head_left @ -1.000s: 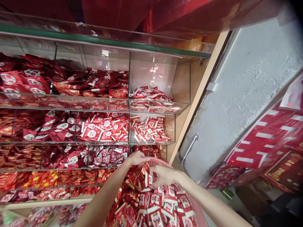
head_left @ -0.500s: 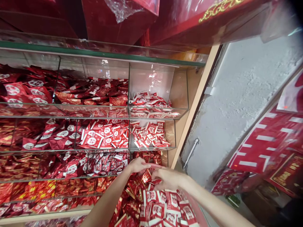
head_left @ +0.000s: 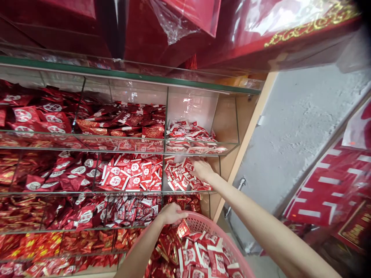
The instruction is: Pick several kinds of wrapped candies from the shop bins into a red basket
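Reaching into a glass compartment — the work looks about midway, with the compartment only part-filled and the pink basket well stocked.
Red-and-white packets lie heaped just under the outstretched fingers of the right hand; whether these grip one, I cannot tell. The left hand clasps the basket's rim — more packets lie inside, below it.

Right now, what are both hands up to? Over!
Left hand holding pink basket. Right hand at red-and-white packets. Glass shelf edge above.
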The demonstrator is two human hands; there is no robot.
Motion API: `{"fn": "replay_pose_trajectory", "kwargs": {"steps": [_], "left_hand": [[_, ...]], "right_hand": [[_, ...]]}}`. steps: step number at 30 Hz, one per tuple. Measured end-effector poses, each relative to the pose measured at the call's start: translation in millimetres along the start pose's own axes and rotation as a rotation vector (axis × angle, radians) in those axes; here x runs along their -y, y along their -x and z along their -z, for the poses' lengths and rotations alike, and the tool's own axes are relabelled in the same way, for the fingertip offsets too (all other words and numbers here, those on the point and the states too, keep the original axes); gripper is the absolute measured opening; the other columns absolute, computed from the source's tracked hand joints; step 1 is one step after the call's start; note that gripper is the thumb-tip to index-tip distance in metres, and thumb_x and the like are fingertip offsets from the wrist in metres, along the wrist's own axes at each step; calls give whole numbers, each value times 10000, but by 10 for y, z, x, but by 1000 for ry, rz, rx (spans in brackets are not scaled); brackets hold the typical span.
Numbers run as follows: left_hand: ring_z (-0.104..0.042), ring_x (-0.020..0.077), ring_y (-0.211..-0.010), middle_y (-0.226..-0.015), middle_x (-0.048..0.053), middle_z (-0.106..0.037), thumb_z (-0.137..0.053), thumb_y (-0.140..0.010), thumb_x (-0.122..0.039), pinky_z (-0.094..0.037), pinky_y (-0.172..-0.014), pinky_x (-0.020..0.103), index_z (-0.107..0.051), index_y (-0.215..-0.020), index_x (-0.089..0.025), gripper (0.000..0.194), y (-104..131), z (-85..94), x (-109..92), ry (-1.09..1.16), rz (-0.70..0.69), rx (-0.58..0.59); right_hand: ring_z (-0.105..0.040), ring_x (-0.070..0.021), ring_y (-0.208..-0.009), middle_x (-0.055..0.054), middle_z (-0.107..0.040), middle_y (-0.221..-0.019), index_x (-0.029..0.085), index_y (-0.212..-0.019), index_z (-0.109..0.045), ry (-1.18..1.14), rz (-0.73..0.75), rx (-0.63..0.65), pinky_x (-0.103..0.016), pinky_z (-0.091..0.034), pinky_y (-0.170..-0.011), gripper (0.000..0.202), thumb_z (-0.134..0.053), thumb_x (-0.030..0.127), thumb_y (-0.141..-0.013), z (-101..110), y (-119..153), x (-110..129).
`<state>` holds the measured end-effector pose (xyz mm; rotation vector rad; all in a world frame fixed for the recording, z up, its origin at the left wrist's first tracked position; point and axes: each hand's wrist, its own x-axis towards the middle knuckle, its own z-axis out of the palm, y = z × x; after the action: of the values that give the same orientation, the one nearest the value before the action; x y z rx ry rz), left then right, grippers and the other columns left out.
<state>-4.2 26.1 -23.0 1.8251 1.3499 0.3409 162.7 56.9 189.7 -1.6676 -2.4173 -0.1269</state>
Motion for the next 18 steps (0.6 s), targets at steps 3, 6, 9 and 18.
{"fn": "replay_pose_trajectory", "kwargs": {"steps": [3, 6, 9, 18], "left_hand": [[-534, 105, -532, -541, -29, -618, -474, -592, -715, -354, -557, 214, -610, -634, -183, 551, -10, -4, 13, -12, -1, -16], [-542, 110, -543, -551, -29, -624, -477, -593, -713, -359, -561, 217, -614, -646, -187, 546, -16, -3, 16, -12, 2, -16], [-543, 112, -538, -556, -29, -622, -473, -596, -712, -366, -562, 221, -621, -659, -187, 549, -3, 0, -2, -8, 13, -11], [-537, 111, -521, -565, -24, -620, -481, -587, -715, -369, -538, 222, -614, -682, -184, 555, 40, 6, -35, 3, 29, -12]], "right_hand": [[-369, -269, -1177, -132, -472, -1236, 181, -1219, -412, -39, 32, -41, -384, -307, -928, 572, -592, 219, -677, -182, -197, -18], [-388, -247, -1158, -108, -458, -1256, 195, -1215, -425, -74, 66, -32, -366, -302, -943, 590, -617, 276, -662, -289, -322, -75], [-456, -243, -1079, -92, -522, -1187, 191, -1143, -504, -97, 106, -14, -335, -342, -896, 531, -627, 360, -655, -285, -340, -141], [-571, -183, -790, -48, -644, -918, 205, -952, -611, -236, 156, 89, -265, -404, -689, 414, -399, 523, -793, -119, -373, -45]]}}
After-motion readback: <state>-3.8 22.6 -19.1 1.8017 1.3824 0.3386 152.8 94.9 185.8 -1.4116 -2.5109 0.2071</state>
